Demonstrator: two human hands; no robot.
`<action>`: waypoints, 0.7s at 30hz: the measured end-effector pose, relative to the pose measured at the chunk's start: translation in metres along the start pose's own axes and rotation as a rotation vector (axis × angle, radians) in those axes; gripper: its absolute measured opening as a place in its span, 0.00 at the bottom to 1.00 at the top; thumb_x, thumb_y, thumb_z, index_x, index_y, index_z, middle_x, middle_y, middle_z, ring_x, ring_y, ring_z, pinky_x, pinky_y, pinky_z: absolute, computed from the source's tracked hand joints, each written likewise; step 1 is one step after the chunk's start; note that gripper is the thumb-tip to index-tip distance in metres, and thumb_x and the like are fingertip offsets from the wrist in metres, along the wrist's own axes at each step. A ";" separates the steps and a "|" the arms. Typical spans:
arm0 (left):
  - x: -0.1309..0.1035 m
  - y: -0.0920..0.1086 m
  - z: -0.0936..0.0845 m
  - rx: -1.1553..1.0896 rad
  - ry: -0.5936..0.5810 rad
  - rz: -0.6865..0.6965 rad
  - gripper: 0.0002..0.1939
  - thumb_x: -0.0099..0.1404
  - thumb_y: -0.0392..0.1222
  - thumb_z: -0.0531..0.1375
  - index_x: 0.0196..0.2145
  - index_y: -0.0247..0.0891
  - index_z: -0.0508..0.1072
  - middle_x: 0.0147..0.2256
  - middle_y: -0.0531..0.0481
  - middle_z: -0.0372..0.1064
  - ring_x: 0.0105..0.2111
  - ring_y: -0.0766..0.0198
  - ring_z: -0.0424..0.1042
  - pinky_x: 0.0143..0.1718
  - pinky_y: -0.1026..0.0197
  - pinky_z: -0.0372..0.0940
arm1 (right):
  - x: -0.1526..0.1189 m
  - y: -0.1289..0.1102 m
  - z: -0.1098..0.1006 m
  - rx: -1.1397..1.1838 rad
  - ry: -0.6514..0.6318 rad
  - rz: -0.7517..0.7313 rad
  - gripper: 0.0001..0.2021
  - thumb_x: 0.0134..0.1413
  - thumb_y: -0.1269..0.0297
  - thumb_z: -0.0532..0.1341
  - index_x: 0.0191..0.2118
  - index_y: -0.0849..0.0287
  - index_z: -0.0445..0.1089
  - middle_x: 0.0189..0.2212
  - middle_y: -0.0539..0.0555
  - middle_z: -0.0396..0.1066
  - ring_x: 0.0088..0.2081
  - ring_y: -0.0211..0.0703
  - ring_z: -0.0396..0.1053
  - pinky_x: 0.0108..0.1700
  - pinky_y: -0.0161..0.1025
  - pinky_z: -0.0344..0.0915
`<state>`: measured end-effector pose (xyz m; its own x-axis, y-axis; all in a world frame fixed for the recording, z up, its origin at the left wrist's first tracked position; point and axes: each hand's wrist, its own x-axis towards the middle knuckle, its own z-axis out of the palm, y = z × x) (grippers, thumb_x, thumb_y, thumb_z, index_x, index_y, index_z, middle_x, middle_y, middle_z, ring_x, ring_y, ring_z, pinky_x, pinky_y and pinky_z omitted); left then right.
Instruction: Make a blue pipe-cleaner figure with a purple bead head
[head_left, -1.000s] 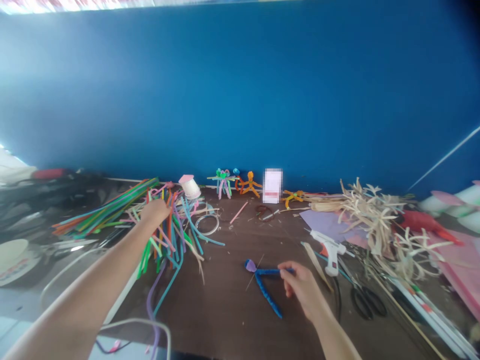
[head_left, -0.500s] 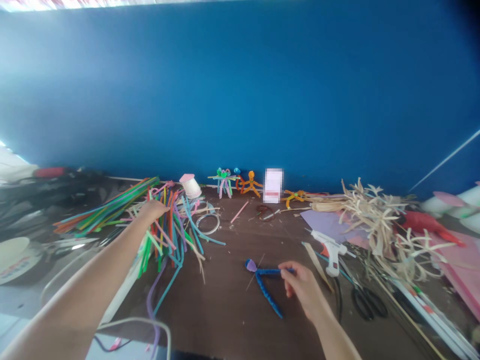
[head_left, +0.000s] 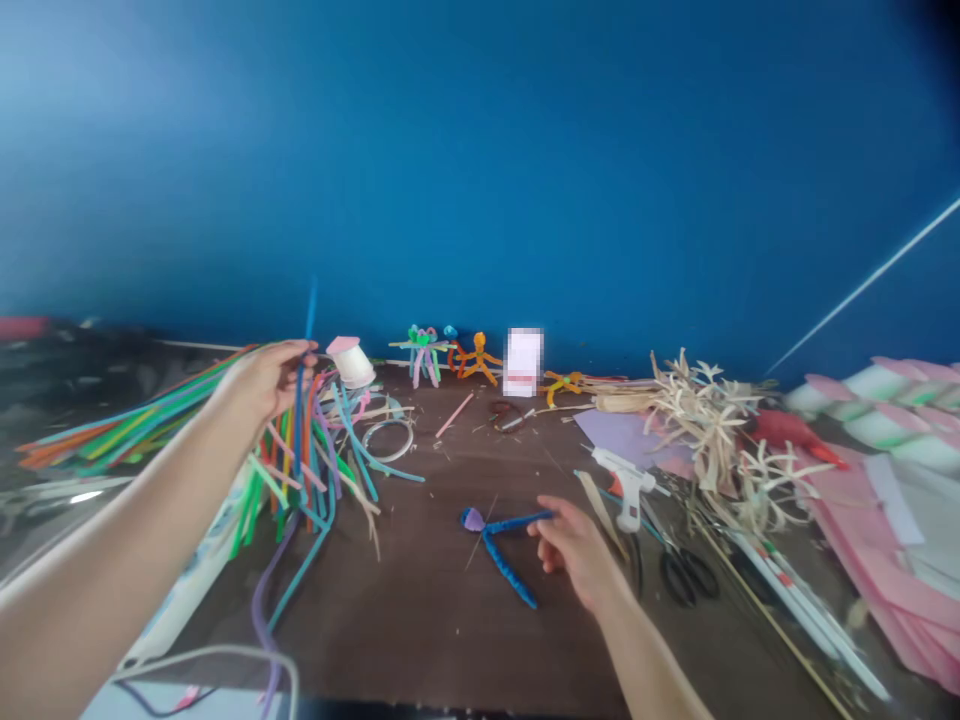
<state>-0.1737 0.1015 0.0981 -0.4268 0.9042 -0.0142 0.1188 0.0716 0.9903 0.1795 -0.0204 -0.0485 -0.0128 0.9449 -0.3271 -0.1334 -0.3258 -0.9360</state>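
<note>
My left hand is raised over the pile of coloured pipe cleaners and pinches a blue pipe cleaner that stands upright, its lower part among the others. At the middle of the table, my right hand holds one leg of a blue twisted figure between thumb and fingers. The figure has a round head with a purple patch, and its other leg points toward the table's front edge. Thin strands cross the figure near its head.
A white glue gun and black scissors lie right of my right hand. Small pipe-cleaner figures and a paper cup stand along the blue wall. Dried husk flowers are at the right.
My left hand has risen from within the pile and now holds up a blue pipe cleaner. The view has shifted right; my right hand still holds the blue figure.
</note>
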 end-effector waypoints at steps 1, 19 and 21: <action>-0.013 0.003 0.010 -0.027 -0.067 -0.017 0.06 0.58 0.31 0.50 0.25 0.30 0.64 0.15 0.58 0.57 0.12 0.78 0.49 0.14 0.74 0.46 | -0.001 -0.003 -0.002 -0.020 0.012 -0.024 0.26 0.38 0.58 0.62 0.45 0.61 0.59 0.21 0.47 0.66 0.15 0.31 0.58 0.15 0.29 0.55; -0.175 -0.084 0.147 0.646 -0.950 0.406 0.09 0.55 0.42 0.54 0.31 0.39 0.71 0.30 0.48 0.70 0.28 0.62 0.69 0.30 0.63 0.60 | -0.027 -0.032 -0.020 0.266 0.163 -0.264 0.14 0.46 0.54 0.59 0.33 0.62 0.68 0.14 0.45 0.59 0.13 0.30 0.55 0.15 0.29 0.50; -0.170 -0.091 0.153 0.808 -0.846 0.524 0.10 0.53 0.41 0.56 0.34 0.40 0.70 0.34 0.46 0.68 0.33 0.57 0.69 0.34 0.61 0.60 | -0.024 -0.031 -0.025 0.296 0.172 -0.233 0.15 0.44 0.54 0.61 0.34 0.62 0.67 0.14 0.43 0.57 0.12 0.28 0.51 0.14 0.28 0.46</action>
<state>0.0248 0.0051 -0.0111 0.5004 0.8654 -0.0273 0.7341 -0.4074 0.5433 0.2088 -0.0338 -0.0148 0.2136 0.9651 -0.1517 -0.3927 -0.0573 -0.9179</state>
